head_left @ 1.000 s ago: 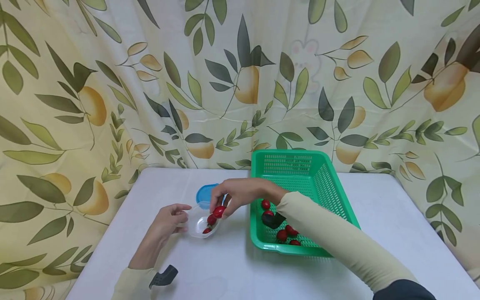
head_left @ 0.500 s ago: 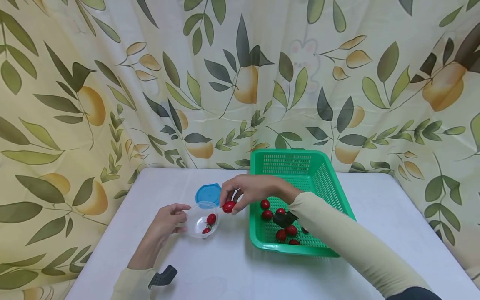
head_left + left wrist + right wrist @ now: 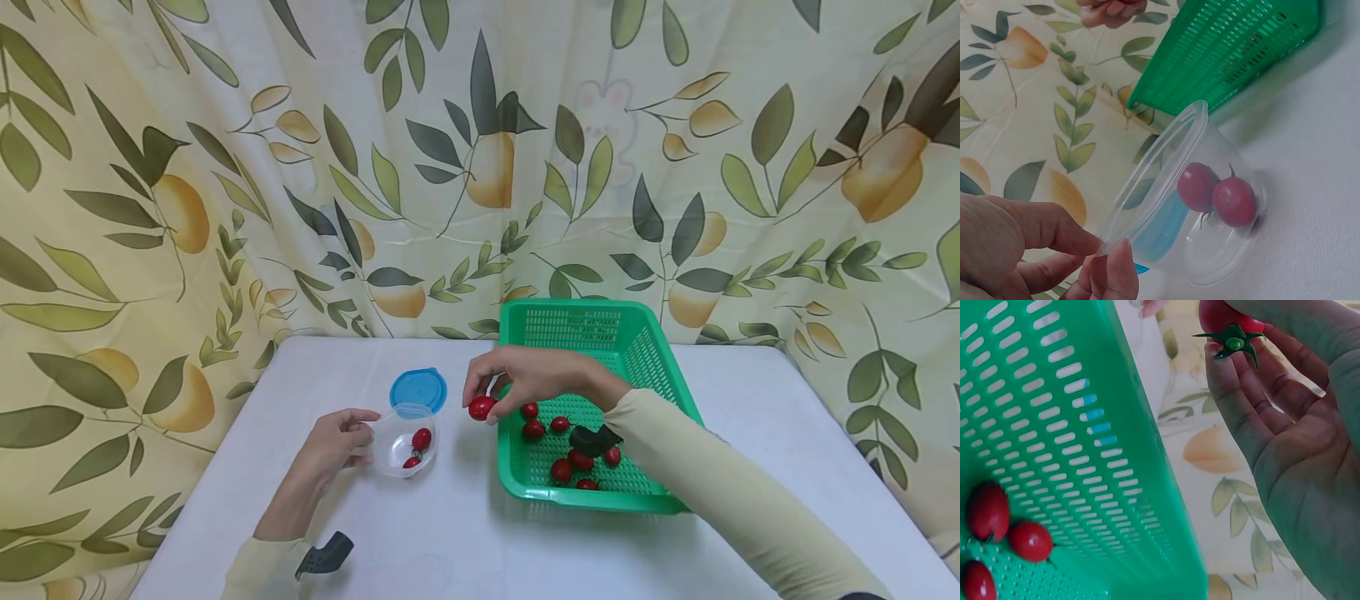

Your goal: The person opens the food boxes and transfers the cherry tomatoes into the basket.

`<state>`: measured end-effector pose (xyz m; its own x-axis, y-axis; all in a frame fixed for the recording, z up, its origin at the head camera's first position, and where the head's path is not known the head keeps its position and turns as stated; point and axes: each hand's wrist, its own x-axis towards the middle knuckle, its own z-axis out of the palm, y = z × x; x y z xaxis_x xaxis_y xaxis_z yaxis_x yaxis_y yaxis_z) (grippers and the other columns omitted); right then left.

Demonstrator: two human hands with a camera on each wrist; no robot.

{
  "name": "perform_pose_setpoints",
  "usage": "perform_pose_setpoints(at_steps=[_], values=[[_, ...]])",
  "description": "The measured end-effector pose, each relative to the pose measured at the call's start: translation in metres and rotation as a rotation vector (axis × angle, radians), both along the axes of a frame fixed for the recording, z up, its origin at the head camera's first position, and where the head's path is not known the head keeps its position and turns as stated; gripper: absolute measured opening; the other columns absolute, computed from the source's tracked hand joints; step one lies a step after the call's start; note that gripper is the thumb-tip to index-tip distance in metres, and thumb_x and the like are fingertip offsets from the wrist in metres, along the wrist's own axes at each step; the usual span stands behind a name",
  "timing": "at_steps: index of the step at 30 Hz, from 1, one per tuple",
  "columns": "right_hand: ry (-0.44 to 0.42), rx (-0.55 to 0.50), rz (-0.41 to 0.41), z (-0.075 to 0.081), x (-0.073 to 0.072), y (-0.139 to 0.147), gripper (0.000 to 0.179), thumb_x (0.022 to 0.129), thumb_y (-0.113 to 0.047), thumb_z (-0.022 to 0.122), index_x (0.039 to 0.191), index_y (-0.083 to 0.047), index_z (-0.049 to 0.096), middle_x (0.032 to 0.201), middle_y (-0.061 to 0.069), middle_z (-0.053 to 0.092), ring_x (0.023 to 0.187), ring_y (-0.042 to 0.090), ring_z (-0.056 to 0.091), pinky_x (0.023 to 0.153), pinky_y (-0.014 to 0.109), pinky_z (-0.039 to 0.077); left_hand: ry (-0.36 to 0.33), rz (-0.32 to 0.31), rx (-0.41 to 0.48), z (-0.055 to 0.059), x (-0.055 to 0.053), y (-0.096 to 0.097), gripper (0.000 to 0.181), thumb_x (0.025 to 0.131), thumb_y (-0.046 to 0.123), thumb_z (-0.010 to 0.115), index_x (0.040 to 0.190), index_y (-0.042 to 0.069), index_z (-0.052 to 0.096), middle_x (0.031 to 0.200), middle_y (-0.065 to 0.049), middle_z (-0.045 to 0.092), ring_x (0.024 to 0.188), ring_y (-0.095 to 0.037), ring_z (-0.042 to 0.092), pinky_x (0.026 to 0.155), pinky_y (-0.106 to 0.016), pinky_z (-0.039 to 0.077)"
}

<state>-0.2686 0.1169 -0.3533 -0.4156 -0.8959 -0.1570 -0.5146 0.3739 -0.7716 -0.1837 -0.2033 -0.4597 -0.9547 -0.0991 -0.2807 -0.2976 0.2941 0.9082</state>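
Note:
My left hand (image 3: 334,447) pinches the rim of a clear plastic tub (image 3: 1216,156) between thumb and fingers. Two red cherry tomatoes (image 3: 1235,201) with green stems lie inside it on the tub's floor. Between the tub and the green basket (image 3: 525,493), my right hand (image 3: 536,375) holds another cherry tomato (image 3: 482,407) at its fingertips, above the table. In the right wrist view this tomato's green calyx (image 3: 1234,344) faces the camera. Several more cherry tomatoes (image 3: 561,471) lie in the basket's near left part, under my right forearm.
A round blue lid (image 3: 417,389) lies flat just behind the tub. The white-covered table (image 3: 465,533) ends at a patterned curtain (image 3: 465,167). The basket's slotted left wall (image 3: 1072,425) rises beside my right hand. A black strap mount sits at each wrist.
My right hand has moved right with the tomato, from over the tub toward the basket's left rim. More of the blue lid and basket tomatoes now show. The left hand and tub stay put.

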Motion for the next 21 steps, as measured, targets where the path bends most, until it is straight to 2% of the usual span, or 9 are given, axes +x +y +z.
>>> perform_pose_setpoints(at_steps=[4,10,21], values=[[0.009,-0.007,-0.014,0.001,0.000,0.010,0.030,0.086,-0.017,0.081,0.114,-0.023,0.071,0.116,-0.006,0.066,0.109,0.016,0.063,0.097,0.040,0.056,0.000,0.002,-0.001,0.000,0.001,0.000,0.033,0.095,0.004,0.064,0.128,0.001,0.064,0.103,-0.013,0.058,0.089,-0.026,0.058,0.070,-0.028,0.060],[0.038,-0.008,-0.045,-0.001,-0.001,0.026,0.029,0.087,-0.021,0.081,0.114,-0.026,0.071,0.115,-0.007,0.067,0.108,0.015,0.063,0.097,0.036,0.055,-0.017,0.003,0.001,-0.001,-0.002,0.000,0.033,0.095,0.003,0.063,0.128,0.001,0.064,0.104,-0.013,0.058,0.089,-0.025,0.058,0.070,-0.027,0.060],[0.049,-0.037,-0.077,-0.005,-0.001,0.050,0.028,0.088,-0.021,0.080,0.115,-0.021,0.071,0.114,-0.007,0.067,0.108,0.016,0.062,0.098,0.039,0.054,-0.017,-0.002,-0.002,0.001,0.000,-0.001,0.033,0.096,0.003,0.062,0.128,0.001,0.064,0.103,-0.014,0.057,0.087,-0.025,0.058,0.069,-0.027,0.060]])
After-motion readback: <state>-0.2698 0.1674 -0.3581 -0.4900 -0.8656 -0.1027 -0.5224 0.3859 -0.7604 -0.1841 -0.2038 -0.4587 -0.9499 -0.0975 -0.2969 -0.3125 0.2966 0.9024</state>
